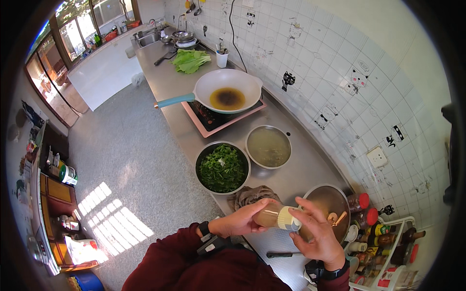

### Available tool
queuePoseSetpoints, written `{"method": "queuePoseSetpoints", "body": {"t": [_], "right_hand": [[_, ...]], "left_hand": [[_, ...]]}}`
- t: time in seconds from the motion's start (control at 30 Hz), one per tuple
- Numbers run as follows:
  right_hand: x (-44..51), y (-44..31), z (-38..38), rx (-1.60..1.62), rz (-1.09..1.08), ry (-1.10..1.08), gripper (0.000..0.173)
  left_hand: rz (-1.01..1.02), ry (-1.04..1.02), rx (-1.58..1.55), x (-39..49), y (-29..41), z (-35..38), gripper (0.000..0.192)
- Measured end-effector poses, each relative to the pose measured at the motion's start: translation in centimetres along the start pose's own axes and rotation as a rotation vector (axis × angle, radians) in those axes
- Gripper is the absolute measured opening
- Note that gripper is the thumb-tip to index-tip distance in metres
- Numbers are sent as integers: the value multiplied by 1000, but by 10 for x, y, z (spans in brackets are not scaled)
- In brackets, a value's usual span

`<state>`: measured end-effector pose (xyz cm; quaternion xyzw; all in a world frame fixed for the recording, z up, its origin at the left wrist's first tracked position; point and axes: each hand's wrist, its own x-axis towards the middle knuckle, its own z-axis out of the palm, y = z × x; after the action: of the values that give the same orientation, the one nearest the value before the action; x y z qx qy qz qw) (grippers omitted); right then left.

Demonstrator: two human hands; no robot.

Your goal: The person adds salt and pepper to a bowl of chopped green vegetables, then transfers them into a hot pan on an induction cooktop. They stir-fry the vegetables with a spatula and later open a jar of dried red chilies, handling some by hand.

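Observation:
My left hand [242, 220] is closed around the clear body of a seasoning shaker jar [268, 214] holding light brown powder. The jar is tilted on its side, its cream cap pointing right. My right hand [317, 232] is at the cap, fingers spread around it; whether it grips the cap is unclear. Beyond the hands, a steel bowl of chopped leafy greens [222, 169] has a small white heap on top. Beside it is a steel bowl of cloudy liquid [268, 147]. A white wok [227, 92] with dark-centred oil sits on an induction cooker [207, 122].
A crumpled brown cloth [255, 194] lies by the greens. Behind my right hand is a large metal bowl [333, 192]. A rack of bottles and jars [382, 247] stands at right, a black-handled utensil [279, 255] near the front edge. Lettuce leaves [191, 61] and a cleaver [165, 57] lie beyond the wok.

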<state>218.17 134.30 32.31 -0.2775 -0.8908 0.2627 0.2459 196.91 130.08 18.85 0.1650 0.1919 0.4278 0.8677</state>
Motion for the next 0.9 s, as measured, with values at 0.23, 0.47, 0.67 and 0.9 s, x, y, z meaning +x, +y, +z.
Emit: {"method": "queuePoseSetpoints", "body": {"t": [0.23,0.47,0.67,0.9], "right_hand": [[42,7,72,450,847,-201,42],[87,-3,104,136,-117,-202,38],[90,-1,112,259,122,-76,44],[51,22,149,459,379,175,47]], "left_hand": [[326,238,426,-47,25,-36,41],[53,354,116,-87,52,-99,55],[182,495,-119,-120,82,-143,57],[382,671,302,-133,120,-161,46]]}}
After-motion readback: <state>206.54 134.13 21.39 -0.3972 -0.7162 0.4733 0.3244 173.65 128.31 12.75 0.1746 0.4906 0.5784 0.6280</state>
